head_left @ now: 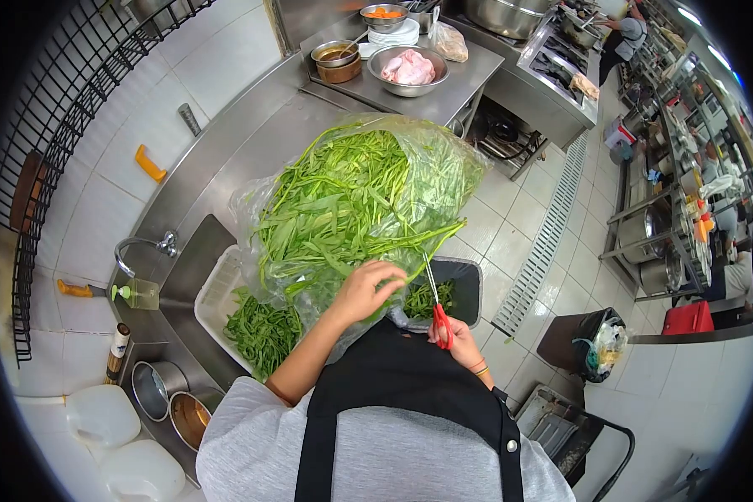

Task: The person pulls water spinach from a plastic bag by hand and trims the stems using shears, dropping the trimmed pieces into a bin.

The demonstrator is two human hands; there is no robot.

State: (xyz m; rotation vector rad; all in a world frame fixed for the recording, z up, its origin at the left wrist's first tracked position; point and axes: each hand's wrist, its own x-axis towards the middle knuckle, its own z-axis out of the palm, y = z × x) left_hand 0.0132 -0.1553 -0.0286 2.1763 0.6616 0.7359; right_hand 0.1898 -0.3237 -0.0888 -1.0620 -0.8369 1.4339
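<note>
A big clear plastic bag full of long green leafy stems lies open on the steel counter. My left hand is at the bag's near edge, fingers bent around or against some stems; its grip is hard to make out. Red-handled scissors are held in my right hand, blades pointing up at the stems that stick out of the bag. Below the blades, a dark bin holds cut greens. More cut greens fill a white basket in the sink.
A metal bowl of raw meat and small pots stand at the back. The tap and a soap bottle are left. A trash bin stands right; a person is far off.
</note>
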